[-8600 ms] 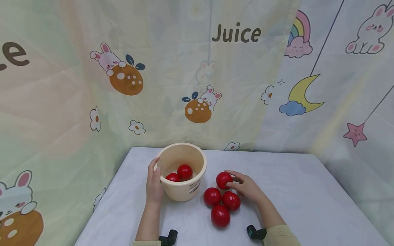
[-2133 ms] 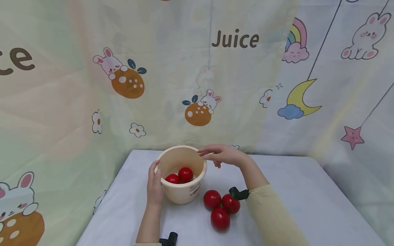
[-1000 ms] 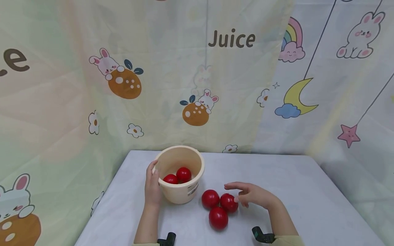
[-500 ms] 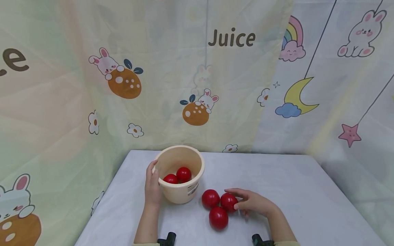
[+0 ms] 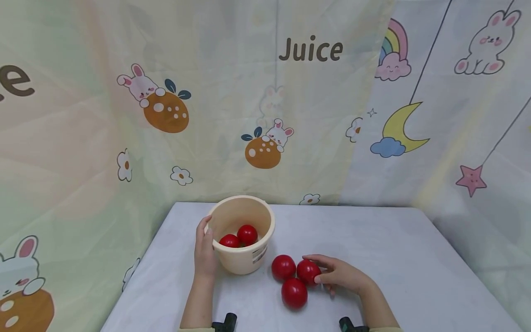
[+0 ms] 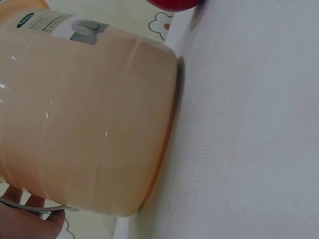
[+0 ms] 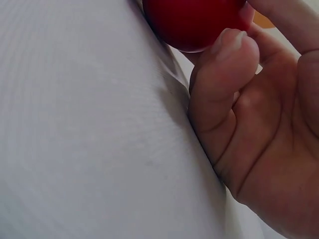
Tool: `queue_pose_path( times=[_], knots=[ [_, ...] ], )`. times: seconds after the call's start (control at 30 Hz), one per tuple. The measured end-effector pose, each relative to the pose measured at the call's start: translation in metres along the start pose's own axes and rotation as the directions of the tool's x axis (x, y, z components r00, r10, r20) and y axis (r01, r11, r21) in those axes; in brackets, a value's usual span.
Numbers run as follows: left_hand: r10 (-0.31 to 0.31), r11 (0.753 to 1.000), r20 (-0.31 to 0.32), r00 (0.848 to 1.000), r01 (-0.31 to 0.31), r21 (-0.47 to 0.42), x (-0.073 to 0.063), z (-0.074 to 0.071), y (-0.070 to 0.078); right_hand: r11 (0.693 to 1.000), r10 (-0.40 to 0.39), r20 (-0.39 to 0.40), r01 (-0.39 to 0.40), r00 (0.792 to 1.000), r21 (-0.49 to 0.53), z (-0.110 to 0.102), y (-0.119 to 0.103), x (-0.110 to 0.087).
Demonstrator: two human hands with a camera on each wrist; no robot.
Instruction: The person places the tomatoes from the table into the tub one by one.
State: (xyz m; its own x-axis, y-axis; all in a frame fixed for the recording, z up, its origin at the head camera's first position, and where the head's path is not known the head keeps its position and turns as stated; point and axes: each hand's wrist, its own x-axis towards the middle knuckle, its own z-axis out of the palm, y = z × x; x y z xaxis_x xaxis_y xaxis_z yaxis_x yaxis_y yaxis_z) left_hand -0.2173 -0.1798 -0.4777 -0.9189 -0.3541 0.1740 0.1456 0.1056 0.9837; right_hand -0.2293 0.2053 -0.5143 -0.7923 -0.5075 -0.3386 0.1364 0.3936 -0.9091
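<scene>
A cream plastic bucket [image 5: 242, 258] stands upright on the table, with two shiny red balls [image 5: 247, 234] visible inside; the front wall hides part of its bottom. My left hand [image 5: 205, 256] grips the bucket's left side at the rim, and the left wrist view shows its fingers by the thin handle [image 6: 30, 207]. Three more red balls lie close together right of the bucket: a left ball [image 5: 284, 268], a front ball [image 5: 294, 293] and a right ball [image 5: 308, 272]. Thumb and fingers of my right hand [image 5: 342, 274] curl round the right ball, which still rests on the table.
A white cloth covers the table [image 5: 394, 258]. Behind and at both sides hangs a printed curtain [image 5: 215, 101] with cartoon rabbits, and the bucket stands near the table's back edge.
A fourth ball on the table 8.6 seconds ago is gone from there. My right hand has come from the bucket's rim down to the right ball and closed round it. The left hand stays.
</scene>
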Motion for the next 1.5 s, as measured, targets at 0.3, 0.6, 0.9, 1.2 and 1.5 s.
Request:
queue_pose_path(
  times=[0.3,0.6,0.9,1.2,1.5],
  knots=[
    [-0.006,1.0,0.001,1.0,0.006,-0.007,0.0,-0.001,-0.001,1.0,-0.02,0.0,0.02,1.0,-0.007,-0.001,0.003,0.001],
    [0.001,1.0,0.0,1.0,-0.001,-0.005,0.0,0.0,0.0,0.998,-0.057,-0.024,0.057,0.998,-0.018,-0.003,0.005,0.002],
    [-0.001,1.0,0.001,1.0,0.001,-0.003,0.0,0.001,0.002,0.997,-0.068,-0.065,0.065,0.996,-0.051,-0.009,-0.003,0.0],
    [-0.015,1.0,0.004,1.0,0.015,0.003,-0.001,0.001,0.002,0.987,-0.119,-0.056,0.112,0.991,-0.115,-0.017,-0.019,0.001],
    [-0.013,1.0,0.004,1.0,0.013,-0.003,-0.002,0.001,0.004,0.981,-0.146,-0.053,0.137,0.988,-0.138,-0.028,-0.044,0.002]
  ],
)
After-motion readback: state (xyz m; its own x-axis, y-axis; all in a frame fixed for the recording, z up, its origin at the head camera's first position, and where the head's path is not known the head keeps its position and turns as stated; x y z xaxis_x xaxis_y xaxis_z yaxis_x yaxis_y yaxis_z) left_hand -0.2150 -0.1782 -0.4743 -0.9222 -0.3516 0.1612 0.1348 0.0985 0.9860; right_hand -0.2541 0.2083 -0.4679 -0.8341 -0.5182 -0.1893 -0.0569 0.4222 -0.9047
